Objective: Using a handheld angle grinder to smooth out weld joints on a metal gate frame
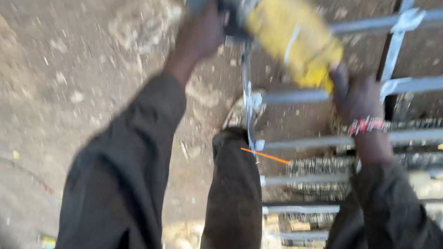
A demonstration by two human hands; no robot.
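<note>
Nearest the camera: dark trouser leg [235, 199], shoe planted by the metal grille [440, 84] lying flat on the dirt ground [43, 63]. Farther out, both arms extended. Right hand [357, 96], beaded wristband, clamped on the rear of the yellow power tool [295, 32]. Left hand [202, 29] closed on its side grip. Tool's long axis runs between the hands, upper left to lower right, above the grille's near edge. Frame blurred; the working end is unclear.
</note>
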